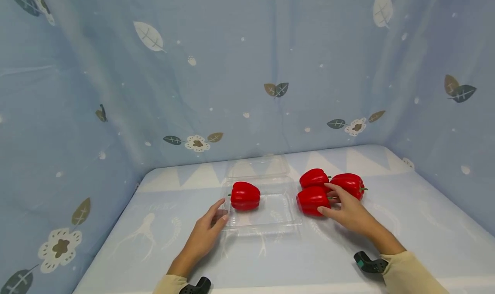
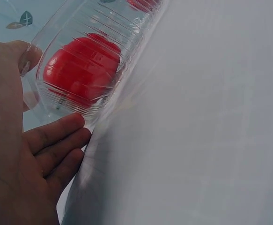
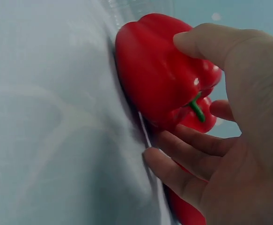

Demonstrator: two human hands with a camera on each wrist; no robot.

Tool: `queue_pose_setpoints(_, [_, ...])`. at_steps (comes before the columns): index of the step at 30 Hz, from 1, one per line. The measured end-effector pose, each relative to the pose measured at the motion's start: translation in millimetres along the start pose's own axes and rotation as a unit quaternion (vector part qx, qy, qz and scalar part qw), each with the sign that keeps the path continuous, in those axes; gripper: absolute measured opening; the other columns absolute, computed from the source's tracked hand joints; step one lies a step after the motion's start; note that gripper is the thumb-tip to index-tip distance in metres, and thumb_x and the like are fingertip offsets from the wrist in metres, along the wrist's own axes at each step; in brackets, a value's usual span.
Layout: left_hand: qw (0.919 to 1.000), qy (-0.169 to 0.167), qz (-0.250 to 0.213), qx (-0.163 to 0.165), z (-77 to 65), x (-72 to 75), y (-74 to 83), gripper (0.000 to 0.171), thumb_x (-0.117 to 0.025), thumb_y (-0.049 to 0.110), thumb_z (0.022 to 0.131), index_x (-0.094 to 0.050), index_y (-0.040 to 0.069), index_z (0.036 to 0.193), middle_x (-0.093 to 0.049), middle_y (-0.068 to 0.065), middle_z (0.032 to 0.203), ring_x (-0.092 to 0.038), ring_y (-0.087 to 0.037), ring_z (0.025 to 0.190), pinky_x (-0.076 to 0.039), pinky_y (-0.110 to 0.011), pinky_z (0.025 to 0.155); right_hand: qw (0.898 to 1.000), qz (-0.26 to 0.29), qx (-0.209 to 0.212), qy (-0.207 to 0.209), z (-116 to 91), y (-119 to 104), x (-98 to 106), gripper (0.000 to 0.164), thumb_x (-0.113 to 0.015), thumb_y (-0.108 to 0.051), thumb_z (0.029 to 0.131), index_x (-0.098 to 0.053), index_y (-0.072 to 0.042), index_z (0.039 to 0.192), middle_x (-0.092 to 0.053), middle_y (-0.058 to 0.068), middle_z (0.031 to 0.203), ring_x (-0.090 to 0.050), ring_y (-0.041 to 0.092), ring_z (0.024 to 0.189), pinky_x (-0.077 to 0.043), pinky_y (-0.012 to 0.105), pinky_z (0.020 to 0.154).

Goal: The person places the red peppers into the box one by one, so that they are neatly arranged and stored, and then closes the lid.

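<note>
My left hand (image 1: 205, 232) is at the left end of a clear plastic box (image 1: 272, 220), fingers loosely extended and touching or very near its rim. A red bell pepper (image 1: 245, 196) lies in the left part of the box; it also shows through the ridged wall in the left wrist view. My right hand (image 1: 348, 210) reaches over the stem end of another red bell pepper (image 3: 150, 65), thumb over its side, the other fingers spread loosely near the green stem (image 3: 197, 110). Two more red peppers, one behind (image 1: 312, 178) and one at the right (image 1: 349, 184), lie close by.
The box's clear lid (image 1: 258, 167) lies folded back at the far side. A pale patterned cloth covers the table (image 1: 162, 234). Blue printed curtains (image 1: 247, 70) enclose the back and sides. Dark bands with devices (image 1: 370, 263) sit on both wrists.
</note>
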State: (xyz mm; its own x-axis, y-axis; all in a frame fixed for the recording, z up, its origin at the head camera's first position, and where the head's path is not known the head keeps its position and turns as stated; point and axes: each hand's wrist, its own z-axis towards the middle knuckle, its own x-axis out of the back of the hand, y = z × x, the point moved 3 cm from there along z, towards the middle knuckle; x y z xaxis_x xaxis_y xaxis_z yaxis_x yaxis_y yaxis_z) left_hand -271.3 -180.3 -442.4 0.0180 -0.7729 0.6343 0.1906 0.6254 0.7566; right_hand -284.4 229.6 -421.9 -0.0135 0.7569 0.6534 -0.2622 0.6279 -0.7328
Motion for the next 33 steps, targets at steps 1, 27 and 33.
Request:
queue_pose_setpoints(1, [1.0000, 0.002, 0.001, 0.001, -0.1, 0.8, -0.6, 0.053, -0.056, 0.034, 0.103, -0.041, 0.026, 0.153, -0.066, -0.004, 0.127, -0.061, -0.026, 0.118, -0.046, -0.054, 0.103, 1.000, -0.001, 0.002, 0.000, 1, 0, -1, 0.083, -0.080, -0.035, 0.086, -0.037, -0.002, 0.149, -0.055, 0.020, 0.132, -0.058, 0.038, 0.116, -0.057, 0.045, 0.088])
queue_pose_setpoints(27, [0.9997, -0.006, -0.012, -0.022, 1.7, 6.3, -0.7, 0.054, -0.058, 0.032, 0.102, -0.042, 0.022, 0.153, -0.066, -0.004, 0.125, -0.061, -0.025, 0.116, -0.046, -0.053, 0.103, 0.999, 0.009, -0.047, -0.006, 0, 4, -13, 0.084, -0.081, -0.042, 0.083, -0.039, -0.009, 0.148, -0.052, 0.020, 0.138, -0.057, 0.040, 0.120, -0.057, 0.047, 0.088])
queue_pose_setpoints(33, [0.9997, -0.009, -0.014, -0.019, -0.4, 1.8, -2.5, 0.054, -0.058, 0.034, 0.102, -0.042, 0.023, 0.153, -0.066, -0.004, 0.125, -0.061, -0.026, 0.117, -0.045, -0.053, 0.103, 0.999, -0.002, -0.046, -0.003, -2, 4, -12, 0.083, -0.080, -0.044, 0.084, -0.040, -0.008, 0.147, -0.053, 0.021, 0.138, -0.058, 0.040, 0.118, -0.056, 0.049, 0.089])
